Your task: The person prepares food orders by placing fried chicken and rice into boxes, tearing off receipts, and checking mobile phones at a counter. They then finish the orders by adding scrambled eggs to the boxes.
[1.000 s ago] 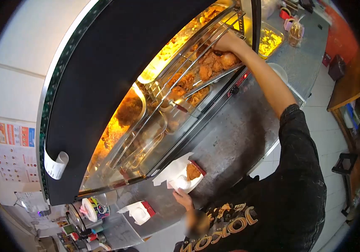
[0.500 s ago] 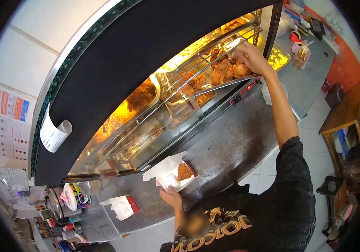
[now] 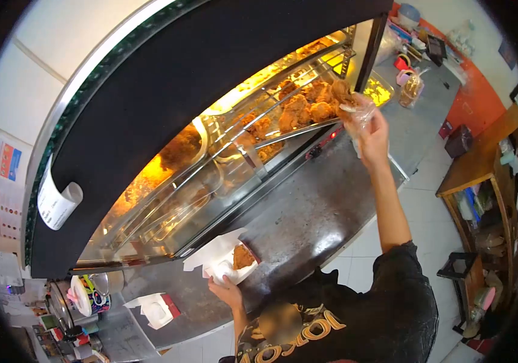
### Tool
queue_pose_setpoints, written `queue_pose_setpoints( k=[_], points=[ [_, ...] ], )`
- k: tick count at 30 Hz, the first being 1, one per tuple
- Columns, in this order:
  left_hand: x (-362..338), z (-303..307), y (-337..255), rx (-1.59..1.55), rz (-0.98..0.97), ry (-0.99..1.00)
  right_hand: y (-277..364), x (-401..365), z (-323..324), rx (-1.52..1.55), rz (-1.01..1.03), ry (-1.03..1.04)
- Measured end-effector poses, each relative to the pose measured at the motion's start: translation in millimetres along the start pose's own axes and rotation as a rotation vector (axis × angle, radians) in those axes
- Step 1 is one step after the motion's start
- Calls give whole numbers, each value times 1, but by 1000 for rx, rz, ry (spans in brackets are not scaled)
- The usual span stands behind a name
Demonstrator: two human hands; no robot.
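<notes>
Raised beside the warmer's right end, my right hand (image 3: 372, 134) grips a piece of fried chicken (image 3: 342, 92) through clear plastic film. More fried chicken (image 3: 298, 112) lies on a metal tray inside the lit warmer, just left of this hand. My left hand (image 3: 228, 292) holds the near edge of an open white paper box (image 3: 213, 257) on the dark counter, its fingers bent against it. Inside that box sit a browned fried piece (image 3: 244, 257) and a rounded white lump I cannot identify.
A second open box (image 3: 155, 310) with white contents stands at the counter's left. The glass-fronted warmer (image 3: 180, 206) runs along the counter's far side. A tray of yellow food (image 3: 378, 92) and a bagged item (image 3: 411, 89) are at the right. A wooden shelf (image 3: 482, 169) stands further right.
My right hand has come out of the warmer with a piece of fried chicken. My left hand stays at the box. The whole view has shifted a little.
</notes>
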State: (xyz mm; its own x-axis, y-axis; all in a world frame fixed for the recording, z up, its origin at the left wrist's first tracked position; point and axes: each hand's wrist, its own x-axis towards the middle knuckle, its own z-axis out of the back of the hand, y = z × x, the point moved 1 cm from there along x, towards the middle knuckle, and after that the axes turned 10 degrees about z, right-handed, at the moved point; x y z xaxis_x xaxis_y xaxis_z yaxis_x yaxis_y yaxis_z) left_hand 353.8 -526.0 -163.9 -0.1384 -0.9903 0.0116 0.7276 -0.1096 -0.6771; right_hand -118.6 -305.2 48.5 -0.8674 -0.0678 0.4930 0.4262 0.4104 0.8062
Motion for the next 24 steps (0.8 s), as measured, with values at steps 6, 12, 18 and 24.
queue_pose_setpoints(
  k=[6,12,18,24],
  points=[
    [3,-2,9,-21,3,-12,25,-57,-30,635,-544,42],
    [1,2,8,-30,-10,6,18,-81,-49,872,-702,65],
    [1,6,8,-30,18,44,21,-67,-53,698,-555,47],
    [1,6,10,-41,-58,50,-8,14,-21,182,-238,-104]
  ],
)
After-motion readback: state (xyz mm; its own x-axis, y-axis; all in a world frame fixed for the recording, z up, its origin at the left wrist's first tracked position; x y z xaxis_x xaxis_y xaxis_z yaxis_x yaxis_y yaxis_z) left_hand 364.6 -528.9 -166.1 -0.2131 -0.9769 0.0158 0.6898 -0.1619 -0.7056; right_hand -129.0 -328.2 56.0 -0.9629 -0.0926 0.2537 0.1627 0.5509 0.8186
